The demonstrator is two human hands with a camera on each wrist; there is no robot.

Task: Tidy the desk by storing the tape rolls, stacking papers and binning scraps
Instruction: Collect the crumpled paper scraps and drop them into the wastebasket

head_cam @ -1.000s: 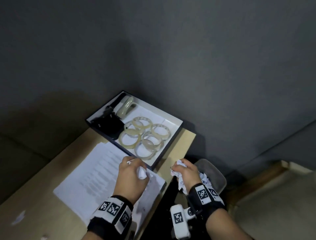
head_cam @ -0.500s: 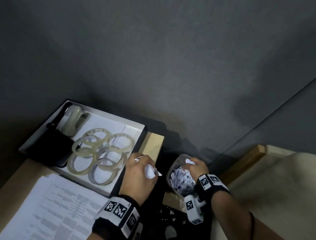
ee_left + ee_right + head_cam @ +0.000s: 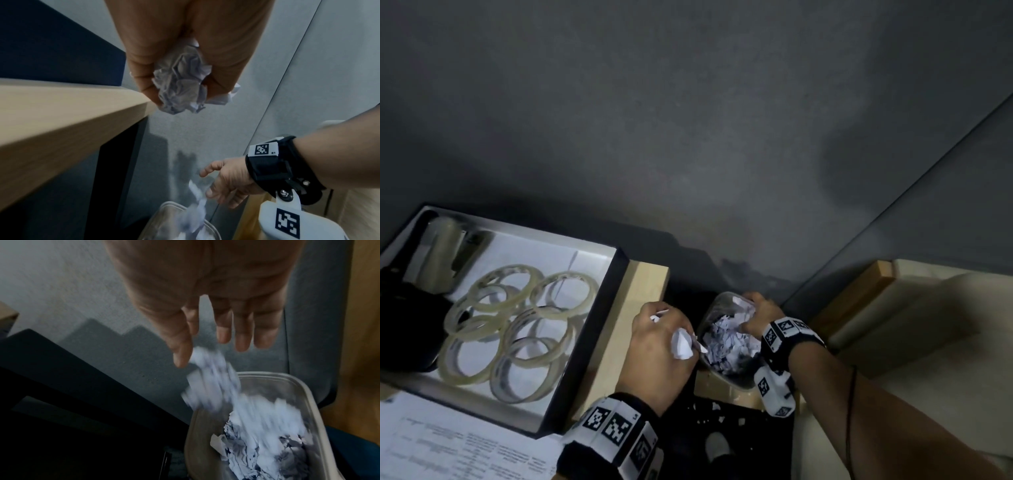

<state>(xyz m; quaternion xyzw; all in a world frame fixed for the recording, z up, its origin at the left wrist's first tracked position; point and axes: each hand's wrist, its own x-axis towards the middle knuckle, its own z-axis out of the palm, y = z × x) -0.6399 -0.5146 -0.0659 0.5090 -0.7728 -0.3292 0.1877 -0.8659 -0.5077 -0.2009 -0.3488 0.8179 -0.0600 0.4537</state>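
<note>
My left hand [image 3: 657,342] grips a crumpled paper scrap [image 3: 683,344] [image 3: 180,84] just past the desk's right edge, left of the clear bin [image 3: 717,306]. My right hand [image 3: 758,313] [image 3: 216,337] hangs over the bin with straight fingers, empty. A blurred paper scrap [image 3: 211,378] falls from it toward the bin [image 3: 304,386], which holds several crumpled scraps [image 3: 257,443]. Several clear tape rolls [image 3: 517,325] lie in the dark-rimmed box [image 3: 599,329] on the desk. Printed papers [image 3: 465,448] lie in front of the box.
The wooden desk [image 3: 647,284] ends just right of the box. A grey wall [image 3: 688,137] rises behind. A black object [image 3: 404,318] sits at the box's left end. Small paper bits [image 3: 717,407] lie on the dark floor below the bin.
My view swung right toward the bin. My right hand moved over the bin and let its scraps go. My left hand followed to the desk's edge with its scrap.
</note>
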